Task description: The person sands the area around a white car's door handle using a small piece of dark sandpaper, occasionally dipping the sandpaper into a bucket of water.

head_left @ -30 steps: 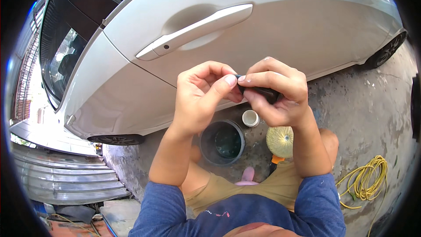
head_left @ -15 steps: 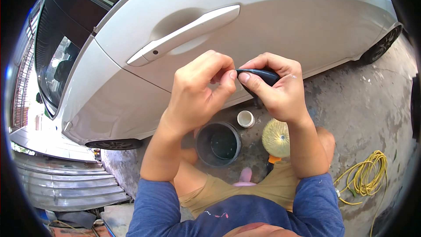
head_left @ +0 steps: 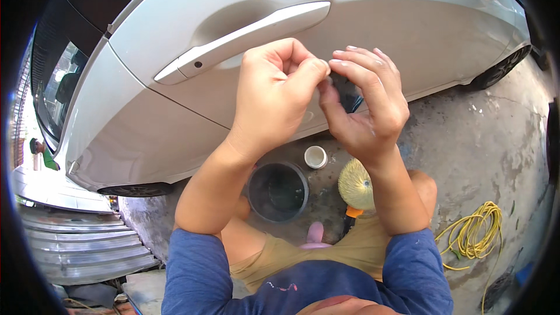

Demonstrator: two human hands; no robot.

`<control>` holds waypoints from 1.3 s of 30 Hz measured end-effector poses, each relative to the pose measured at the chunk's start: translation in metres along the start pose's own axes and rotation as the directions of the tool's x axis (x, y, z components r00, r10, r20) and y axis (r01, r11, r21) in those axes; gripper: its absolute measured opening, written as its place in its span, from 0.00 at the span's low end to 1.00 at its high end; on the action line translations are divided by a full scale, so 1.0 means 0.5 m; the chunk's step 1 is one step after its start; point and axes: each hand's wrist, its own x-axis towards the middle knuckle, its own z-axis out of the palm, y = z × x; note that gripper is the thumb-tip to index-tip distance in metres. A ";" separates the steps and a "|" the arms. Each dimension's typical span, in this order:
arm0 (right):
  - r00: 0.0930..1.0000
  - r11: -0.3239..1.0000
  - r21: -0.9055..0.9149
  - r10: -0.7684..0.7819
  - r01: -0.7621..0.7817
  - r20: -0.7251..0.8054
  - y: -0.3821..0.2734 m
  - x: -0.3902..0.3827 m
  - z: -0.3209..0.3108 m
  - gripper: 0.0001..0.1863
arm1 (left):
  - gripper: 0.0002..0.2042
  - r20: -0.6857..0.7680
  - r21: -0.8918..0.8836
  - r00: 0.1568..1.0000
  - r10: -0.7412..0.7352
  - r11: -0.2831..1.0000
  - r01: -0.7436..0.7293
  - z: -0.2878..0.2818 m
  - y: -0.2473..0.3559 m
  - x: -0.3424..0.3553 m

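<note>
In front of the pale car door [head_left: 431, 46], my left hand [head_left: 274, 87] is closed in a pinch, thumb against forefinger, at the edge of a thin dark glossy piece [head_left: 349, 90]. What kind of piece it is cannot be made out. My right hand [head_left: 370, 102] curves around it with fingers stretched out and thumb apart from them. Most of the dark piece is hidden behind the fingers. Just above both hands runs the door handle [head_left: 251, 38], a long light bar with a small round dark spot near its left end.
On the concrete below stand a dark bucket [head_left: 303, 192] and a small white cup [head_left: 315, 157]. A round yellowish pad [head_left: 354, 184] on an orange-and-black tool lies by my right knee. Coiled yellow cable [head_left: 475, 236] is at right; corrugated metal sheets [head_left: 87, 239] lie at left.
My right hand has loosened from its pinch on the dark piece, its fingers now spread. Both hands sit slightly higher in view, and the dark piece is more hidden.
</note>
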 end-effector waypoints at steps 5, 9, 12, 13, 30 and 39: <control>0.959 0.943 0.231 0.267 -0.241 -0.091 -0.004 -0.004 0.026 0.09 | 0.07 0.004 0.257 0.968 0.250 0.935 -0.243 -0.017 -0.010 0.017; 0.808 0.736 0.394 0.588 -0.551 0.032 0.055 0.040 0.030 0.05 | 0.09 0.203 0.851 0.595 0.777 0.160 -0.500 -0.092 -0.004 0.059; 0.758 0.690 0.371 0.649 -0.622 0.064 0.091 0.073 0.038 0.08 | 0.11 0.168 0.855 0.633 0.756 0.208 -0.476 -0.123 -0.014 0.078; 0.763 0.676 0.386 0.632 -0.627 0.132 0.098 0.080 0.040 0.08 | 0.12 0.134 0.838 0.681 0.720 0.285 -0.466 -0.126 -0.018 0.082; 0.742 0.763 0.014 0.623 -0.646 0.248 0.084 0.132 0.023 0.10 | 0.15 0.244 0.878 0.819 0.519 0.240 -0.414 -0.115 0.019 0.081; 0.860 0.919 -0.150 0.395 -0.365 0.322 0.083 0.172 0.012 0.10 | 0.14 0.250 0.870 0.802 0.543 0.238 -0.432 -0.124 0.006 0.089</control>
